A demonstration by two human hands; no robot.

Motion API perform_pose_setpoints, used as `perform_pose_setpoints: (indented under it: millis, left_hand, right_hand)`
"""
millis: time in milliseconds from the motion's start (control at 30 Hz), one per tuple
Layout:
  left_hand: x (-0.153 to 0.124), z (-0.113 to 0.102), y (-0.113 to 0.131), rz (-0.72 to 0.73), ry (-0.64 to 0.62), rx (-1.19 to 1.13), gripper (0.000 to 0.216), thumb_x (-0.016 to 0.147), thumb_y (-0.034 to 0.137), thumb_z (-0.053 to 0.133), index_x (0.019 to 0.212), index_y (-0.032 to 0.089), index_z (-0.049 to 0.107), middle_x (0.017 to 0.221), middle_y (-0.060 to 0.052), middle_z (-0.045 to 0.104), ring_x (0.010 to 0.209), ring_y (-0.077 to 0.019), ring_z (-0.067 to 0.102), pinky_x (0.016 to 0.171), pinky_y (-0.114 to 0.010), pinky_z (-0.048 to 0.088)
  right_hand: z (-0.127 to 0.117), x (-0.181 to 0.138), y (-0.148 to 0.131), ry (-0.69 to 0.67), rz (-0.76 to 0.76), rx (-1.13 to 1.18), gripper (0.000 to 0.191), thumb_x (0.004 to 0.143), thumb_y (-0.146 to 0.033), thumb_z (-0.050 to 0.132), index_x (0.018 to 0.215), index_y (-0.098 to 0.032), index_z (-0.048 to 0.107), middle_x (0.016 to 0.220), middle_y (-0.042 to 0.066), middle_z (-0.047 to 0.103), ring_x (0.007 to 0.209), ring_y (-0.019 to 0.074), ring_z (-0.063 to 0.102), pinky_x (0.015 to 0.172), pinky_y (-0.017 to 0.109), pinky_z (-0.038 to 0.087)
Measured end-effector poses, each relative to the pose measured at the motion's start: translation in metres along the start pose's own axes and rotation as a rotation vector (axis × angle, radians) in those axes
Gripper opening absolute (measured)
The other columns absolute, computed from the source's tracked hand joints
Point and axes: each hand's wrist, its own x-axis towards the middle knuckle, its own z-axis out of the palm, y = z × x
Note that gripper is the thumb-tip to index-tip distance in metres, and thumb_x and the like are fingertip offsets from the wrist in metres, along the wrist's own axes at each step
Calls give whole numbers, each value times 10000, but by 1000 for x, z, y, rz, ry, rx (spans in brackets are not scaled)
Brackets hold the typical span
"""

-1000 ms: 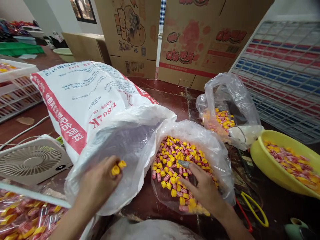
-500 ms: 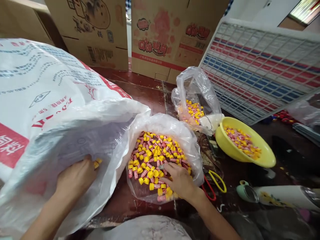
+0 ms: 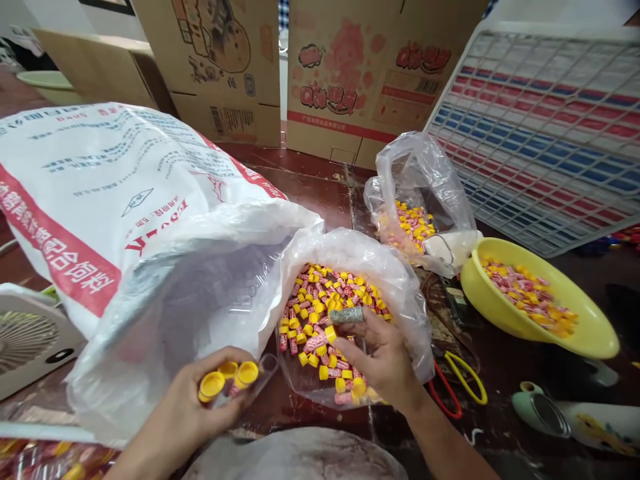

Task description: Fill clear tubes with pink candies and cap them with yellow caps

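Observation:
My left hand [image 3: 200, 413] is closed around a few small clear tubes with yellow caps [image 3: 227, 379], held low in front of the big white sack [image 3: 125, 227]. My right hand [image 3: 380, 363] rests in the clear plastic bag [image 3: 400, 287] of yellow-capped, red-and-white tubes [image 3: 325, 300]. Its fingers pinch one yellow-capped tube [image 3: 331, 333], and the forefinger wears a grey wrap [image 3: 346, 315].
A second clear bag [image 3: 425, 193] of tubes and a yellow bowl [image 3: 590, 333] of them stand to the right. A gridded tray [image 3: 540, 127] leans behind. Cardboard boxes [image 3: 350, 73] line the back. Red-and-yellow scissors [image 3: 460, 387], a small fan [image 3: 30, 340] and a green bottle [image 3: 550, 413] lie near.
My left hand came out of the sack's liner with yellow-capped tubes and turned them upward. My right hand lifted a tube from the pile. The view shifted left again.

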Motion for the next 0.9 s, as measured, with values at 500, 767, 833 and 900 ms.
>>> perform_pose_setpoints:
  millis: [500, 767, 833, 900]
  left_hand:
    - [3, 46, 2, -147, -142, -736, 482, 564, 436, 918, 896, 179, 681, 790, -1, 678, 738, -152, 589, 692, -229, 470]
    - [-13, 49, 0, -112, -175, -890, 469, 513, 352, 939, 847, 166, 668, 715, 15, 652, 649, -114, 562, 656, -217, 469]
    - [-22, 33, -8, -97, -40, -817, 476, 496, 344, 929, 851, 178, 660, 689, 21, 657, 614, -115, 565, 615, -215, 466]
    - [-40, -4, -23, -78, 224, -579, 466, 567, 373, 882, 940, 196, 665, 753, -1, 713, 652, -150, 632, 618, -231, 491]
  right_hand:
    - [39, -2, -22, -263, -424, -343, 711, 750, -479, 851, 1304, -140, 563, 1288, 179, 667, 1286, 311, 589, 1119, 469, 479]
    - [64, -12, -8, -245, -536, -418, 749, 717, -368, 832, 1373, -246, 492, 1300, 133, 666, 1223, 378, 632, 1034, 526, 539]
    - [56, -13, 7, -307, -554, -447, 870, 663, -411, 833, 1438, -281, 458, 1397, 132, 611, 1254, 421, 604, 1000, 545, 552]
    - [41, -8, 32, -284, -487, -505, 881, 657, -457, 807, 1453, -289, 469, 1358, 143, 633, 1191, 431, 638, 919, 529, 581]
